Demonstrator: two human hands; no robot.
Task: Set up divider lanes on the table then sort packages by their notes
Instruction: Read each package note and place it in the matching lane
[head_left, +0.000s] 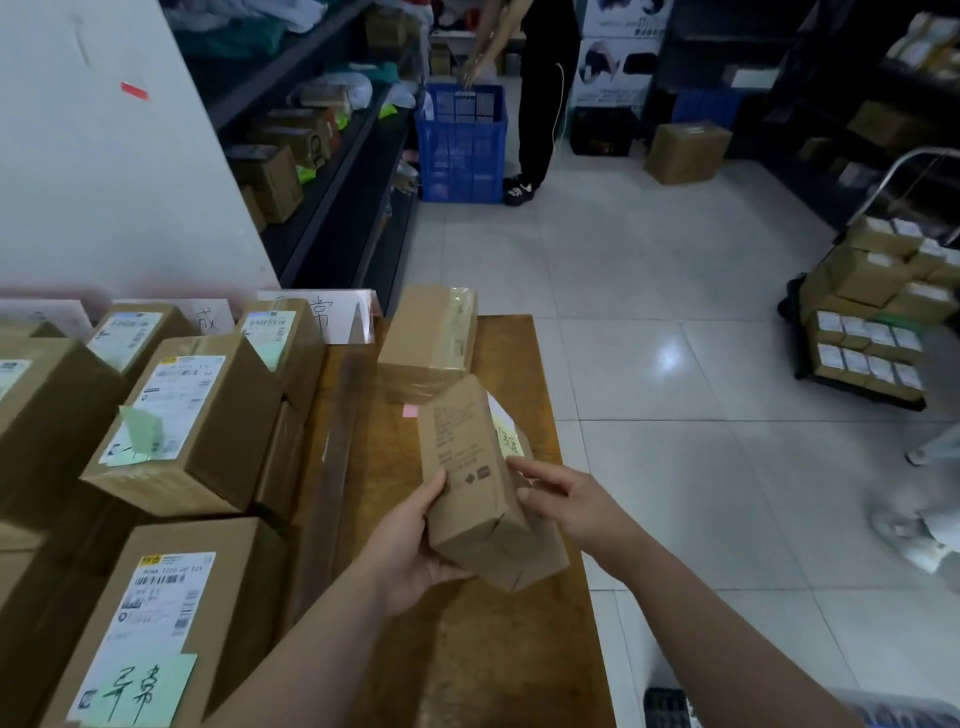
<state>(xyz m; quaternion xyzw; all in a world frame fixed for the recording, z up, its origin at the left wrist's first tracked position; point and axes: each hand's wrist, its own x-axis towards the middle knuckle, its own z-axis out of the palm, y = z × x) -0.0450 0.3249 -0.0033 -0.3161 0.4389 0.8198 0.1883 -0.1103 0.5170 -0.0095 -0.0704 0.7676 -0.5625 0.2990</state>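
In the lower middle of the frame both hands hold a small brown package (475, 493) just above the wooden bench (467, 654), tilted so its printed face looks up and to the left. The left grip (410, 540) cups the package's lower left edge, thumb pressed on the printed face and fingers curled underneath. The right grip (566, 499) closes on the package's right side, its thumb reaching toward a yellow note (509, 441) with handwriting stuck on that side.

Just beyond the held package, toward the frame's centre, a second taped package (431, 343) lies flat on the bench, and a small pink note (410, 411) sits at its near edge. A long dark divider strip (337, 467) runs along the bench to the left of the hands, from the far end toward the near edge. Left of the strip, labelled cartons are stacked closely: one in the middle left (182, 426) carries a pale green note, and one in the lower left (156, 613) bears a green note (135, 691) with handwritten characters. White sign cards (322, 317) stand against the wall behind the cartons.

At the top centre a person in black (545, 93) reaches into a blue crate (462, 140) on the tiled floor.
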